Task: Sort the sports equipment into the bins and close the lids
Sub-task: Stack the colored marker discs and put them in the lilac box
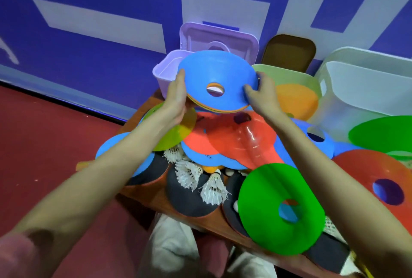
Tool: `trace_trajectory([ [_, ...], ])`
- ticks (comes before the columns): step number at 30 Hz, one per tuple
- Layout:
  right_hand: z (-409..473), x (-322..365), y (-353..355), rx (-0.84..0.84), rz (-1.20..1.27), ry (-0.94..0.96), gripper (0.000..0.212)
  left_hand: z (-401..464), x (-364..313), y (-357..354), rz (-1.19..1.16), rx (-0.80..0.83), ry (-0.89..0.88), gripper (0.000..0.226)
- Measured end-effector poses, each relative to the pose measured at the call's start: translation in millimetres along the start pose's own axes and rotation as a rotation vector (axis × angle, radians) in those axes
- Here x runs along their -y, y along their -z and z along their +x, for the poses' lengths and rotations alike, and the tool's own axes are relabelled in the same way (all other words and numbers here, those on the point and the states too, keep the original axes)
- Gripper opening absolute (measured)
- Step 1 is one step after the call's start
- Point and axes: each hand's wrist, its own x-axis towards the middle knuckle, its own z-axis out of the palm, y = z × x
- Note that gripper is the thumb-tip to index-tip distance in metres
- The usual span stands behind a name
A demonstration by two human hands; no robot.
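Behind the work area stands a blue wall point(89, 54) with large white characters, and a red floor point(44, 143) lies below it. A wooden table point(142, 190) carries a loose pile of sports equipment. Three bins stand along the far edge of the table: a purple bin point(165, 74) with its lid point(240, 43) raised, a pale green bin point(294, 78) containing an orange disc point(296, 99), and a white bin point(365, 90).

The left hand point(176, 99) and the right hand point(260, 97) grip opposite edges of a stack of disc cones point(216, 83), blue on top, with orange edges visible beneath. Fingers of both hands curl around the rim. The stack is held tilted above the pile, in front of the purple bin.

On the table lie further cones: a yellow-green cone point(171, 134), red cones point(223, 137), a green cone point(281, 208) and a large red cone point(379, 179). White shuttlecocks point(214, 186) and dark paddles point(187, 199) lie nearer the person.
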Motion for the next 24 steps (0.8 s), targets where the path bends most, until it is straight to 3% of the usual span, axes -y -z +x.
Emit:
trace_trajectory([
  [3, 37.9, -1.5, -15.3, -0.02, -0.056, 0.004, 0.036, 51.1, -7.5, 3.1, 0.151, 0.007, -0.05, 0.024],
  [7, 81.5, -1.8, -38.7, -0.029, -0.1, -0.001, 0.029, 117.7, -15.4, 10.3, 0.479, -0.085, -0.14, 0.018],
  [12, 129.2, -5.3, -62.8, 0.062, -0.248, -0.057, 0.01, 187.6, -8.9, 16.4, 0.717, -0.088, -0.105, 0.012],
  [15, 142.1, -10.5, -76.8, 0.126, -0.35, -0.091, 0.019, 222.5, 6.0, 18.0, 0.837, -0.069, -0.088, 0.028],
  [19, 151.2, -27.9, -92.1, 0.212, -0.454, -0.129, 0.024, 257.9, 26.5, 21.0, 0.976, -0.041, -0.033, 0.007],
  [21, 155.9, -37.3, -96.9, 0.244, -0.492, -0.145, 0.026, 269.5, 33.6, 20.8, 1.047, -0.026, -0.002, 0.025],
  [24, 160.6, -46.7, -103.0, 0.285, -0.526, -0.143, 0.026, 272.0, 38.3, 18.2, 1.123, -0.003, 0.02, 0.016],
])
